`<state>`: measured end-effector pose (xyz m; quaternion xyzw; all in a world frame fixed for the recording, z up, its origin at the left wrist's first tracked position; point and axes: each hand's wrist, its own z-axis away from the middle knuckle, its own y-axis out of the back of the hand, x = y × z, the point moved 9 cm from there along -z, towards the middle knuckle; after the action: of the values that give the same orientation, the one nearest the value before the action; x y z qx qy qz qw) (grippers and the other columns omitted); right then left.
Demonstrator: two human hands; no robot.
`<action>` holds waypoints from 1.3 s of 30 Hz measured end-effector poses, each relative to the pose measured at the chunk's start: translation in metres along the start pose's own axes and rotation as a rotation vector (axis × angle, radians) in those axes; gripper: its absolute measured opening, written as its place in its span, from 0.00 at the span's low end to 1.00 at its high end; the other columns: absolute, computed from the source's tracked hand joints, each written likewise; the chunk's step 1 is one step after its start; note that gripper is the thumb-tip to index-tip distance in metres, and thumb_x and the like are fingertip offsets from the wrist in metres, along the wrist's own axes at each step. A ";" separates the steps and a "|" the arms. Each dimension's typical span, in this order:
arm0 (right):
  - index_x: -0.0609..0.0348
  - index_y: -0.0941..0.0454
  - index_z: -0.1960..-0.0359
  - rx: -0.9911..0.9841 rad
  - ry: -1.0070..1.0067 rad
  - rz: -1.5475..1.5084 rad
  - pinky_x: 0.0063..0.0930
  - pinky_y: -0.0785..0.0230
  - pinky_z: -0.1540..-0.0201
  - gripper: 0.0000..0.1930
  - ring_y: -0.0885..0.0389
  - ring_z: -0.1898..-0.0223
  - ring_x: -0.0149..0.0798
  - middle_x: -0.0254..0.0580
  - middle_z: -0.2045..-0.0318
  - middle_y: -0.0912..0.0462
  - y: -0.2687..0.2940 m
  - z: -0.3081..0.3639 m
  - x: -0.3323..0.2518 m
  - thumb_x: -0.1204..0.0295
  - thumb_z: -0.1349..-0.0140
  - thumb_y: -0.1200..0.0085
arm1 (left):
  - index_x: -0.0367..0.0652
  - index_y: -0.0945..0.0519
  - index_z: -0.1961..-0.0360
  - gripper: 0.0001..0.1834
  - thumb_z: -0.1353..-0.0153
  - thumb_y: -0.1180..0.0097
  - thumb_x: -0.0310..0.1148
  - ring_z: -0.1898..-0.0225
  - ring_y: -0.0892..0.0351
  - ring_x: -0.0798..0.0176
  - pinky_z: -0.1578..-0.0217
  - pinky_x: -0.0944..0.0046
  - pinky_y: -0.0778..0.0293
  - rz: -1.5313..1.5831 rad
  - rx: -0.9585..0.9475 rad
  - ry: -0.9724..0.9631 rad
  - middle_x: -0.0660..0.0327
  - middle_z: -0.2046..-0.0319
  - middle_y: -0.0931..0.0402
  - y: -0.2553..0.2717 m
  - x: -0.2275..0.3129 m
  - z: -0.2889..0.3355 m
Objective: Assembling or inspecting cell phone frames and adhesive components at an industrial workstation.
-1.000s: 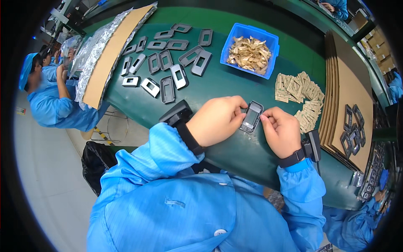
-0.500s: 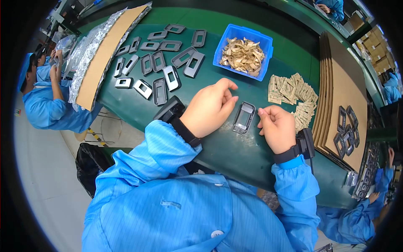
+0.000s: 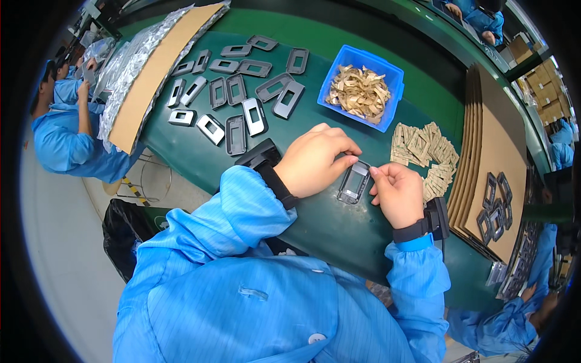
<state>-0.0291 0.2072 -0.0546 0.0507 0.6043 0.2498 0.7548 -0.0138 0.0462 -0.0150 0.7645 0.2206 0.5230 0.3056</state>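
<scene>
A small dark rectangular plastic housing [image 3: 349,195] with a window opening lies on the green table in front of me. My left hand [image 3: 318,160] reaches over its upper left end, thumb and forefinger closed together at the far edge. From the other side, my right hand [image 3: 399,192] pinches thumb and forefinger at the housing's upper right edge. Anything thin between either hand's fingertips is too small to make out. Both wrists wear black straps with a dark block. Right of the housing lie piles of small beige adhesive strips [image 3: 417,144].
A blue bin [image 3: 393,112] of crumpled tan peelings stands beyond my hands. Several grey and black housings [image 3: 236,134] spread across the left. Cardboard sheets [image 3: 484,151] stand at right, bearing black frames [image 3: 496,209]. Foil-edged cardboard [image 3: 166,72] borders the left; a co-worker [image 3: 63,133] sits beyond.
Both hands have closed in on the housing; the left moved right to its far edge and the right came to its upper right edge. The view has shifted slightly.
</scene>
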 end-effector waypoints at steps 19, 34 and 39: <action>0.65 0.20 0.74 0.053 0.023 0.100 0.25 0.32 0.82 0.10 0.24 0.86 0.29 0.40 0.85 0.20 0.003 -0.001 0.000 0.70 0.39 0.39 | 0.45 0.17 0.64 0.06 0.40 0.42 0.32 0.60 0.25 0.53 0.57 0.56 0.29 -0.052 0.068 -0.036 0.61 0.65 0.20 -0.003 0.006 0.000; 0.65 0.27 0.78 0.181 0.478 0.454 0.26 0.42 0.78 0.13 0.35 0.83 0.27 0.35 0.86 0.30 0.005 0.009 -0.015 0.72 0.37 0.42 | 0.38 0.22 0.57 0.19 0.51 0.38 0.31 0.61 0.23 0.45 0.59 0.48 0.27 -0.001 0.261 -0.084 0.53 0.67 0.20 -0.015 0.009 0.017; 0.63 0.28 0.75 0.238 0.479 0.538 0.26 0.42 0.76 0.14 0.37 0.81 0.27 0.33 0.85 0.33 -0.002 -0.001 -0.020 0.67 0.37 0.41 | 0.34 0.31 0.62 0.18 0.53 0.40 0.28 0.70 0.22 0.40 0.69 0.46 0.27 -0.046 0.222 0.046 0.47 0.76 0.23 -0.013 0.004 0.011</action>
<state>-0.0326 0.1962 -0.0376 0.2350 0.7535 0.3720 0.4884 -0.0024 0.0561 -0.0244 0.7760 0.3016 0.5057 0.2260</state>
